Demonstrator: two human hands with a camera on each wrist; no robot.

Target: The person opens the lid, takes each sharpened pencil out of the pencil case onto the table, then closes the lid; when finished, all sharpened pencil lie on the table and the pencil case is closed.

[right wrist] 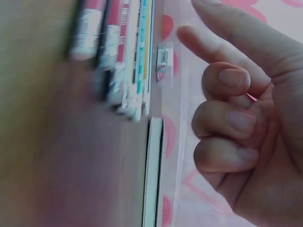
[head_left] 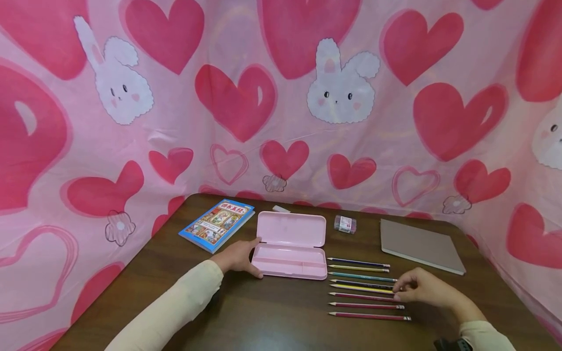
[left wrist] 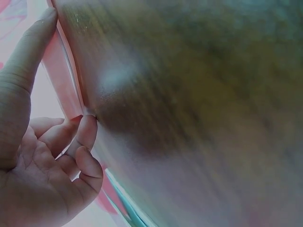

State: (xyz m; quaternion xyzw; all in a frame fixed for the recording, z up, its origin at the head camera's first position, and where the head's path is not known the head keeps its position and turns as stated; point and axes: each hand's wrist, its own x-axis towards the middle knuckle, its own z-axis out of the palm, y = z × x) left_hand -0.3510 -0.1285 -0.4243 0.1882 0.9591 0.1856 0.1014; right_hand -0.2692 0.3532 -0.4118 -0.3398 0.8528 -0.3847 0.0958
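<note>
A pink pencil case (head_left: 290, 261) lies on the table with its lid (head_left: 291, 229) raised and its compartments bare. My left hand (head_left: 239, 256) holds the case by its left end, thumb at the front corner and fingers toward the hinge. In the left wrist view the thumb (left wrist: 28, 61) lies along the case's pink wall (left wrist: 64, 80). To the right of the case, several pencils (head_left: 362, 275) lie in a row, points toward the case. My right hand (head_left: 423, 290) hovers by their eraser ends; in the right wrist view its fingers (right wrist: 227, 116) are bent, apart from the pencils.
A blue-bordered book (head_left: 217, 224) lies at the back left, with a small white eraser (head_left: 281, 209) behind the case. A small purple packet with a white label (head_left: 345, 224) is at the back. On the right lies a grey-brown notebook (head_left: 419, 246). Heart-patterned cloth surrounds the table.
</note>
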